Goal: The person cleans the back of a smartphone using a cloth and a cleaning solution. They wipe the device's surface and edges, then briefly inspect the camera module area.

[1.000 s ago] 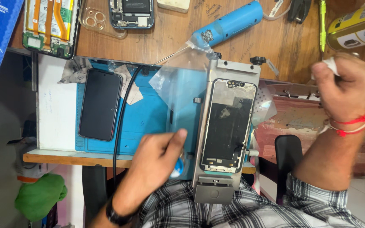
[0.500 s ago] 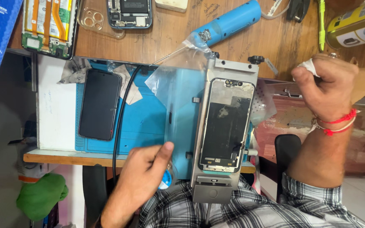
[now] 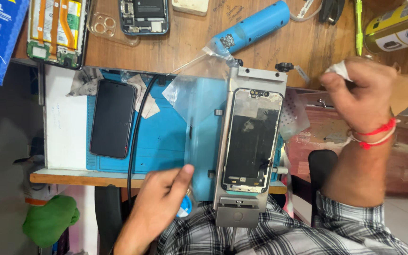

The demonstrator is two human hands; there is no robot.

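A phone screen (image 3: 252, 137) with patches of residue lies clamped in a grey metal holder (image 3: 236, 210) at the near edge of a blue work mat (image 3: 161, 141). My left hand (image 3: 159, 203) is at the mat's near edge, left of the holder, fingers closed on a small round blue and silver object (image 3: 185, 208). My right hand (image 3: 360, 94) is raised to the right of the holder, closed on a small white wad (image 3: 338, 70). A red thread band circles that wrist. A clear plastic film (image 3: 199, 92) lies over the mat beside the holder.
A black phone (image 3: 113, 118) lies on the mat's left, beside a black cable (image 3: 135, 137). On the wooden bench behind lie a blue cylindrical tool (image 3: 256, 28), two opened phones (image 3: 57, 28), a clear case (image 3: 105, 23), and a yellow can (image 3: 397, 26). A green cloth (image 3: 50, 219) sits below left.
My right hand has moved left and down, toward the holder, keeping the white wad. My left hand shifted slightly toward me along the mat's edge.
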